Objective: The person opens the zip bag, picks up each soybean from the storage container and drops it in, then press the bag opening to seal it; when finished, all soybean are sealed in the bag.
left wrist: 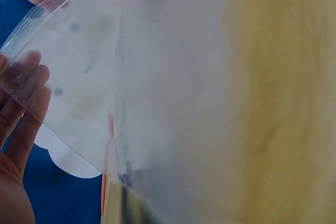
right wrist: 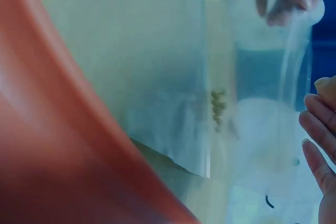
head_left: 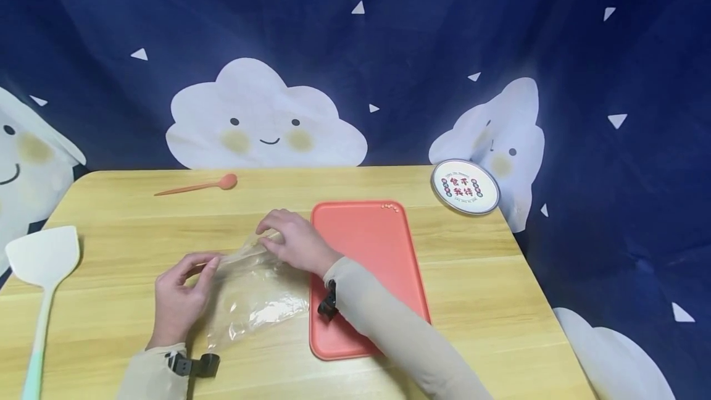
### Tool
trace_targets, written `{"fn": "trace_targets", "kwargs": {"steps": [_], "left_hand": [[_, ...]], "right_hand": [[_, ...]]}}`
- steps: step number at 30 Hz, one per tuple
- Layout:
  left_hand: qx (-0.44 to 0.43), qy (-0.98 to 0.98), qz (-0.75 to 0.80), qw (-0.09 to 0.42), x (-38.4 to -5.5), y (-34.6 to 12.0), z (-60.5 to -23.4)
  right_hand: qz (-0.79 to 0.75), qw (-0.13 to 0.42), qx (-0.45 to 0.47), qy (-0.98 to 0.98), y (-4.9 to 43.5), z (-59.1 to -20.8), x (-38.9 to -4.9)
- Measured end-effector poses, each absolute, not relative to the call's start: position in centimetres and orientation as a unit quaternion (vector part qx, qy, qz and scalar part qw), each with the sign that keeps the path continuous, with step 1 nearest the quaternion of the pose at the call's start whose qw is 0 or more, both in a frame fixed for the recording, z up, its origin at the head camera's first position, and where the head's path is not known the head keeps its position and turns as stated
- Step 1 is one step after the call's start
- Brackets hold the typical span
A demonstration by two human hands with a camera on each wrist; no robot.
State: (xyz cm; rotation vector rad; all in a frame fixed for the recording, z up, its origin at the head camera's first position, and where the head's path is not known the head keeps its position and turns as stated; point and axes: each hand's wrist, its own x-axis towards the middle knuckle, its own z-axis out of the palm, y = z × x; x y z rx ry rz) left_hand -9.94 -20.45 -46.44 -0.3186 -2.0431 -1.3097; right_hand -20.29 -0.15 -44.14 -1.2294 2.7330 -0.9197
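Clear plastic bag [head_left: 258,304] is between the 2 hands, over the wooden table [head_left: 489,301] and just beside the red tray [head_left: 363,239]. The left hand [head_left: 180,292] pinches 1 end of its upper edge; the right hand [head_left: 300,242] has its fingers at the other end, but I cannot tell whether they pinch the film or only touch it. This uncertain hold is, in my judgement, the main risk: thin film may slip, and the edge would sag or fold. Unequal pulling could also tear it. The right sleeve [head_left: 389,323] crosses over the tray, so a low arm movement might push it and scatter the pale grains [head_left: 390,207] at its far corner. Through the film, the right wrist view shows a yellowish cluster [right wrist: 218,111]; whether it is inside, I cannot tell.
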Motion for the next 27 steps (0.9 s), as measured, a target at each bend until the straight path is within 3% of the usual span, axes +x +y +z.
{"fn": "trace_targets", "kwargs": {"steps": [15,27], "left_hand": [[-0.122,-0.788,-0.498,0.341,-9.7,-20.6,-45.9],[-0.119,-0.792,-0.495,0.338,-9.5,-20.6,-46.0]], "right_hand": [[-0.318,-0.031,-0.334,0.887,7.5,-40.7,-22.7],[-0.238,-0.056,-0.27,0.931,15.7,-41.7,-25.6]]}}
